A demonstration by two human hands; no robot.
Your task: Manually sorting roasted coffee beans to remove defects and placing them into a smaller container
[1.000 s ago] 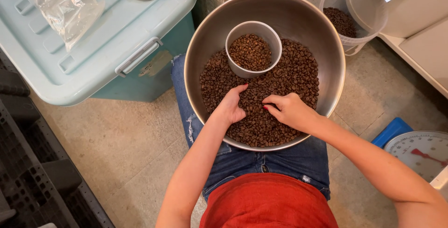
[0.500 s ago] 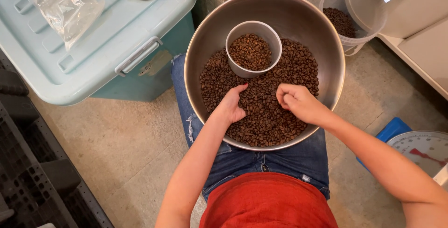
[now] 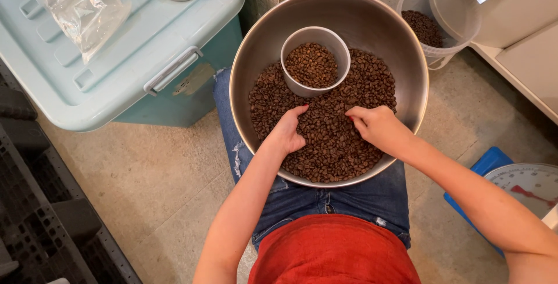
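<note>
Head view shows a big round metal bowl point(image 3: 256, 45) in the middle of the frame, resting on the person's lap; it looks hard, smooth and heavy when full, so its rim is the best place to grab it. Inside lie many small brown coffee beans point(image 3: 331, 144), light, hard and loose, so they roll away easily, and a small white cup point(image 3: 290, 80) of beans stands near the top. The left hand point(image 3: 288, 133) and right hand point(image 3: 375, 126) rest on the beans with fingers curled, pinching a few.
</note>
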